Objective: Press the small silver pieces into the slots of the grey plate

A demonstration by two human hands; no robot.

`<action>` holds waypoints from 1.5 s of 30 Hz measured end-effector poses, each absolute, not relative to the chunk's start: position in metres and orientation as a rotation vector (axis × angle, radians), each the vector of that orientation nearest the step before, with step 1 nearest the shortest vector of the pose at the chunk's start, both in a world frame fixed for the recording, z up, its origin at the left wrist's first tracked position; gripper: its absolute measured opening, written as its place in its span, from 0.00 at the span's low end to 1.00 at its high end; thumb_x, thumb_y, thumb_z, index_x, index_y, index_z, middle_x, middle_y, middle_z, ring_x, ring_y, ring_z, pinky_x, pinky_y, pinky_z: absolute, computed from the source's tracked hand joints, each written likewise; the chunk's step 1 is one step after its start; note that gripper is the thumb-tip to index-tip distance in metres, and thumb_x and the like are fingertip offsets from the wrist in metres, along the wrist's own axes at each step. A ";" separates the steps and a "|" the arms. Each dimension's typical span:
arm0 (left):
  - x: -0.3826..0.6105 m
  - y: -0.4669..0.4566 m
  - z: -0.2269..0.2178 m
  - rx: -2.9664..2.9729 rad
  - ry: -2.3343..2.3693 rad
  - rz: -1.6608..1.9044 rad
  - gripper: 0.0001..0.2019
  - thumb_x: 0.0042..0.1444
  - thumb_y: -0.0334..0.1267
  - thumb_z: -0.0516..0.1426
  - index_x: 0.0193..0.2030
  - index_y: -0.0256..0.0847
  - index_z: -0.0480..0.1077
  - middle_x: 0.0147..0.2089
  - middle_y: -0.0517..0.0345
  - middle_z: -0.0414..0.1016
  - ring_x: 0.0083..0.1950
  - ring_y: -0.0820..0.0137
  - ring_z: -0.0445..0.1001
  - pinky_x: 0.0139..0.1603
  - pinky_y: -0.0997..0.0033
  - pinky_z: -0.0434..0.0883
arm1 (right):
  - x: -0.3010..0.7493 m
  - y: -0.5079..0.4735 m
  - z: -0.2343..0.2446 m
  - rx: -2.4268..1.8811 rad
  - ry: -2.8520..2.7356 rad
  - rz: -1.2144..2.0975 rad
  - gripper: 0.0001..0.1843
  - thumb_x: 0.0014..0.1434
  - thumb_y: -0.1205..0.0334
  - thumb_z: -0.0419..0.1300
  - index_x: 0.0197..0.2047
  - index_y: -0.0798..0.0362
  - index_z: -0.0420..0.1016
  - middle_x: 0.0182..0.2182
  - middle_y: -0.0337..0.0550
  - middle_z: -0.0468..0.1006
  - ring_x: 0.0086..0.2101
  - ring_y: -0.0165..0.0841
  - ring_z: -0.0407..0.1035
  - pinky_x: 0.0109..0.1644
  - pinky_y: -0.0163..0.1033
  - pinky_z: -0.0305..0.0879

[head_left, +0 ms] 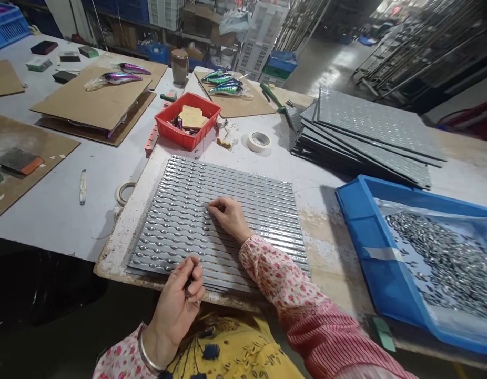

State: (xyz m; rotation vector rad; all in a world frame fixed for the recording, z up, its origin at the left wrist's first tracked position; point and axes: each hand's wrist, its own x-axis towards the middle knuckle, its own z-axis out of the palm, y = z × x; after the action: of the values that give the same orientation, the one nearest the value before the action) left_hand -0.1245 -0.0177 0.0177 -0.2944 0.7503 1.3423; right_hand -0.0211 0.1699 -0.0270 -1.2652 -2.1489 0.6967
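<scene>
A grey ribbed tray [243, 195] with rows of small shiny metal pieces lies on the table in front of me. My right hand [230, 216] rests on the middle of the tray, fingers curled and pinched down at a groove. My left hand [180, 305] hovers at the tray's near edge, fingers closed round small dark pieces that I cannot name.
A blue bin [357, 231] with a plastic bag of small metal pieces stands at the right. A stack of grey trays [369, 137] lies behind it. A red basket [188, 118], a tape roll [259, 142], cardboard sheets and fishing lures [123, 78] sit farther back.
</scene>
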 end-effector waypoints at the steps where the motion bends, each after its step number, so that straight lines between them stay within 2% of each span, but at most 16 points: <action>1: -0.124 -0.018 0.017 -0.286 0.750 1.344 0.04 0.55 0.31 0.56 0.36 0.33 0.71 0.26 0.62 0.62 0.20 0.85 0.57 0.18 0.86 0.59 | -0.023 0.169 -0.028 -1.267 -2.188 0.640 0.04 0.53 0.62 0.59 0.30 0.52 0.75 0.29 0.41 0.76 0.34 0.35 0.64 0.42 0.41 0.58; 8: -0.123 -0.016 0.014 -0.262 0.818 1.381 0.08 0.51 0.27 0.58 0.40 0.32 0.72 0.32 0.55 0.69 0.27 0.81 0.65 0.22 0.85 0.64 | -0.024 0.165 -0.028 -1.279 -2.248 0.539 0.06 0.57 0.62 0.57 0.33 0.51 0.75 0.32 0.42 0.76 0.36 0.36 0.64 0.44 0.40 0.57; 11: -0.122 -0.016 0.013 -0.274 0.868 1.387 0.07 0.50 0.27 0.59 0.38 0.34 0.73 0.33 0.55 0.71 0.27 0.81 0.66 0.24 0.85 0.66 | -0.024 0.168 -0.030 -1.297 -2.226 0.552 0.06 0.58 0.62 0.57 0.33 0.51 0.75 0.33 0.41 0.76 0.37 0.36 0.64 0.44 0.40 0.57; 16: -0.121 -0.015 0.013 -0.305 0.877 1.433 0.07 0.46 0.30 0.63 0.33 0.34 0.73 0.31 0.57 0.71 0.25 0.82 0.65 0.20 0.86 0.64 | -0.025 0.165 -0.025 -1.308 -2.174 0.587 0.05 0.55 0.62 0.59 0.30 0.52 0.74 0.31 0.42 0.76 0.36 0.36 0.64 0.43 0.41 0.57; 19: -0.121 -0.014 0.012 -0.288 0.865 1.471 0.09 0.44 0.31 0.64 0.34 0.33 0.73 0.31 0.58 0.69 0.25 0.82 0.65 0.20 0.86 0.63 | -0.020 0.149 -0.010 -1.112 -2.129 0.831 0.06 0.56 0.61 0.59 0.29 0.53 0.72 0.28 0.40 0.74 0.33 0.33 0.64 0.40 0.38 0.59; 23: -0.121 -0.013 0.011 -0.287 0.828 1.475 0.09 0.45 0.32 0.64 0.34 0.32 0.72 0.29 0.59 0.67 0.24 0.84 0.62 0.18 0.87 0.60 | -0.011 0.119 0.015 -0.559 -2.245 1.328 0.08 0.56 0.56 0.60 0.34 0.53 0.72 0.30 0.41 0.74 0.32 0.30 0.65 0.35 0.35 0.61; 25: -0.120 -0.013 0.011 -0.302 0.817 1.456 0.09 0.45 0.33 0.64 0.32 0.32 0.71 0.27 0.60 0.66 0.22 0.85 0.60 0.16 0.88 0.57 | -0.008 0.107 0.022 -0.388 -2.304 1.353 0.08 0.57 0.56 0.59 0.36 0.52 0.73 0.32 0.43 0.74 0.33 0.31 0.66 0.37 0.36 0.62; 28: -0.119 -0.013 0.012 -0.315 0.831 1.435 0.08 0.46 0.34 0.64 0.30 0.33 0.70 0.25 0.62 0.64 0.19 0.86 0.57 0.14 0.88 0.55 | -0.007 0.098 0.026 -0.344 -2.358 1.215 0.08 0.60 0.57 0.56 0.34 0.52 0.72 0.31 0.44 0.73 0.34 0.32 0.65 0.38 0.37 0.62; 30: -0.119 -0.011 0.015 -0.324 0.845 1.425 0.06 0.50 0.34 0.61 0.32 0.33 0.70 0.25 0.61 0.66 0.20 0.84 0.61 0.16 0.87 0.60 | -0.010 0.101 0.024 -0.383 -2.349 1.179 0.08 0.59 0.58 0.56 0.32 0.52 0.71 0.30 0.44 0.73 0.34 0.32 0.65 0.38 0.37 0.62; 32: -0.120 -0.010 0.019 -0.340 0.846 1.419 0.06 0.55 0.33 0.56 0.37 0.32 0.71 0.31 0.54 0.71 0.28 0.78 0.70 0.26 0.81 0.70 | -0.013 0.112 0.018 -0.569 -2.221 1.182 0.08 0.58 0.58 0.56 0.30 0.52 0.70 0.29 0.42 0.72 0.31 0.31 0.65 0.36 0.37 0.61; 34: -0.122 -0.010 0.022 -0.339 0.850 1.408 0.09 0.56 0.29 0.53 0.42 0.32 0.71 0.39 0.47 0.73 0.37 0.73 0.73 0.36 0.76 0.73 | -0.017 0.130 0.010 -0.866 -2.016 1.122 0.08 0.57 0.58 0.57 0.29 0.53 0.69 0.26 0.40 0.71 0.29 0.30 0.64 0.33 0.36 0.60; 36: -0.124 -0.012 0.023 -0.311 0.845 1.400 0.10 0.55 0.25 0.53 0.43 0.32 0.71 0.39 0.48 0.74 0.34 0.76 0.72 0.32 0.80 0.71 | -0.021 0.150 -0.001 -1.107 -1.882 0.999 0.08 0.55 0.59 0.58 0.27 0.53 0.69 0.25 0.39 0.71 0.28 0.30 0.63 0.34 0.36 0.59; 38: -0.125 -0.015 0.021 -0.280 0.814 1.385 0.08 0.55 0.26 0.54 0.40 0.33 0.71 0.34 0.52 0.73 0.25 0.82 0.67 0.23 0.85 0.66 | -0.026 0.167 -0.012 -1.241 -1.875 0.891 0.07 0.53 0.60 0.58 0.27 0.53 0.70 0.25 0.40 0.72 0.30 0.32 0.63 0.37 0.37 0.59; 40: -0.125 -0.017 0.019 -0.269 0.774 1.369 0.06 0.56 0.28 0.54 0.37 0.33 0.71 0.30 0.56 0.71 0.20 0.84 0.61 0.18 0.86 0.60 | -0.030 0.177 -0.020 -1.322 -1.922 0.795 0.07 0.52 0.60 0.59 0.26 0.53 0.71 0.27 0.40 0.74 0.33 0.33 0.63 0.40 0.38 0.58; 42: -0.125 -0.018 0.018 -0.278 0.757 1.345 0.05 0.56 0.29 0.54 0.36 0.33 0.71 0.27 0.59 0.68 0.18 0.85 0.58 0.16 0.86 0.58 | -0.034 0.179 -0.026 -1.380 -1.981 0.691 0.06 0.52 0.60 0.58 0.26 0.52 0.71 0.28 0.40 0.75 0.35 0.35 0.63 0.41 0.39 0.57; 45: -0.125 -0.017 0.019 -0.331 0.783 1.322 0.06 0.56 0.31 0.54 0.37 0.33 0.71 0.28 0.57 0.69 0.21 0.82 0.64 0.19 0.84 0.63 | -0.038 0.176 -0.028 -1.428 -2.071 0.536 0.07 0.53 0.61 0.57 0.26 0.51 0.70 0.28 0.40 0.75 0.34 0.35 0.62 0.41 0.40 0.55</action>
State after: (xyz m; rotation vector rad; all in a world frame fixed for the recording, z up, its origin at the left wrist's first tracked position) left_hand -0.1253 -0.0171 0.0188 -0.3308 0.7827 1.3224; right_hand -0.0378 0.1758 -0.0283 -1.4280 -2.0714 0.5362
